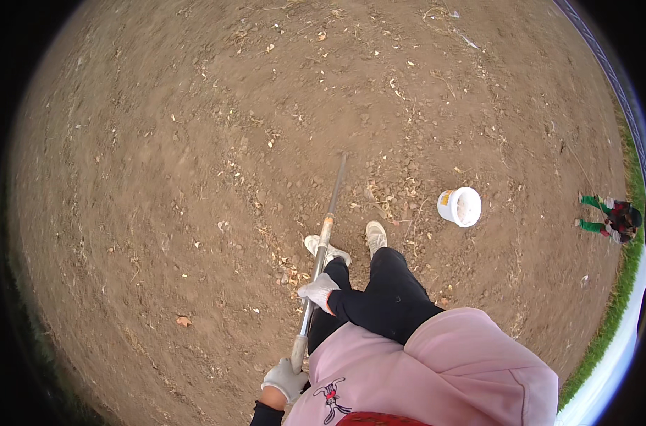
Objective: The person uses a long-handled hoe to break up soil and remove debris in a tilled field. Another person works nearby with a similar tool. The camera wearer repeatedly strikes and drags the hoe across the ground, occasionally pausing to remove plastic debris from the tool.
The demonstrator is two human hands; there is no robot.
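Note:
A long-handled tool point(335, 191) with a metal shaft and pale wrapped sections slants from my waist to the bare soil ahead of my feet. Its far tip meets the ground, and the shape of any head there cannot be made out. My left hand point(285, 381), in a whitish knit work glove, grips the pale top end of the handle. Lower on the shaft, my right hand point(319, 293) is closed around the metal in a similar glove with an orange cuff. The shaft passes over my left shoe point(311, 244), while my right shoe point(376, 236) stands beside it.
A white plastic bucket point(463, 206) with an orange label and some pale contents stands to the right. Farther right, another person point(618, 219) in green trousers holds a thin long-handled tool. Clods and dry leaves litter the soil point(142, 213). Grass point(594, 357) borders the right side.

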